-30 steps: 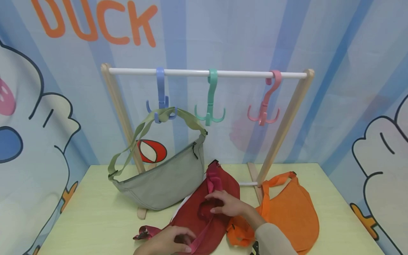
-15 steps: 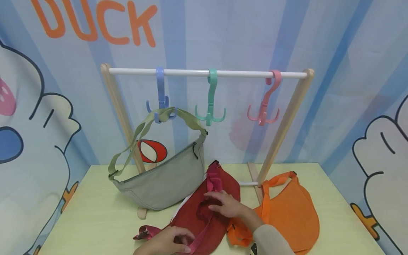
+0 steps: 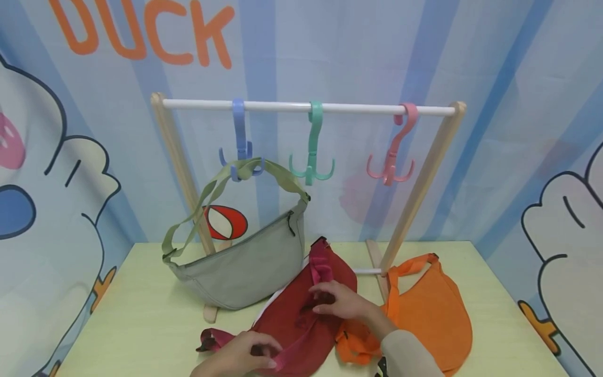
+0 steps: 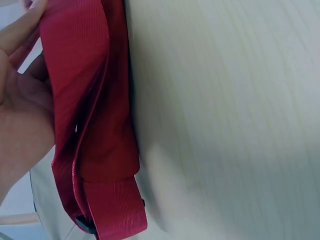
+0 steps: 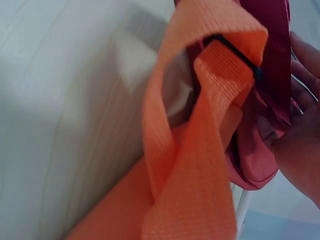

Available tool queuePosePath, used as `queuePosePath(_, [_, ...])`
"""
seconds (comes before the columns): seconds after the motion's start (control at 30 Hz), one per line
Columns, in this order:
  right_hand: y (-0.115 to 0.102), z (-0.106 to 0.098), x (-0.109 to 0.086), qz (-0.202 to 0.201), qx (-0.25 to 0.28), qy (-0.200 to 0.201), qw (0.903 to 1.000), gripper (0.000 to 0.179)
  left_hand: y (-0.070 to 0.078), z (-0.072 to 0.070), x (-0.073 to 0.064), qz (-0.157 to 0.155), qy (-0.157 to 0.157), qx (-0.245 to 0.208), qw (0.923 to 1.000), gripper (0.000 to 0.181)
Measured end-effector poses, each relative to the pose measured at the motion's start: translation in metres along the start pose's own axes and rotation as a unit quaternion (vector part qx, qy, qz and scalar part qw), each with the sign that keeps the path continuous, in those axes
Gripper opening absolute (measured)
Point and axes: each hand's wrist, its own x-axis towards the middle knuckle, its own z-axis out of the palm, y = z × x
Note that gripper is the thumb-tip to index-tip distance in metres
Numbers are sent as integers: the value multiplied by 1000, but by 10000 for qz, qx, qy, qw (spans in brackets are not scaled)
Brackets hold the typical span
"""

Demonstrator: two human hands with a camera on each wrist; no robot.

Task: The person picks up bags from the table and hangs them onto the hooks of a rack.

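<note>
A dark red sling bag (image 3: 282, 319) lies slanted on the table, its strap (image 4: 75, 55) drawn across the front. My left hand (image 3: 240, 353) pinches that strap near the lower end, as the left wrist view also shows. Farther up the bag, my right hand (image 3: 343, 300) holds the upper part of the strap between thumb and fingers. The right wrist view has the hand (image 5: 300, 145) at the right edge, partly cut off, with an orange strap (image 5: 200, 150) in front of the red cloth.
A grey-green bag (image 3: 249, 272) hangs by its strap from the blue hook (image 3: 239, 131) on a white rod. Green (image 3: 312, 152) and pink hooks (image 3: 391, 157) hang beside it. An orange bag (image 3: 433, 314) lies right, next to my right forearm.
My left hand has shifted slightly left and up with the strap in its fingers. The right hand has edged slightly to the right.
</note>
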Motion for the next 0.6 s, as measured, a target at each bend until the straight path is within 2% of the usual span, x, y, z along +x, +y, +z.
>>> queuePosePath(0.1, [1, -3, -1, 106, 176, -101, 9997, 41, -1, -3, -3, 159, 100, 57, 9998, 20])
queuePosePath(0.27, [5, -5, -4, 117, 116, -283, 9995, 40, -2, -8, -6, 488, 365, 339, 9976, 17])
queuePosePath(0.43, [9, -3, -5, -139, -158, -414, 9989, 39, -3, -11, -7, 509, 543, 554, 9957, 13])
queuePosePath(0.6, [10, -1, -5, -298, -330, -417, 9981, 33, -4, -9, -6, 481, 582, 639, 9951, 12])
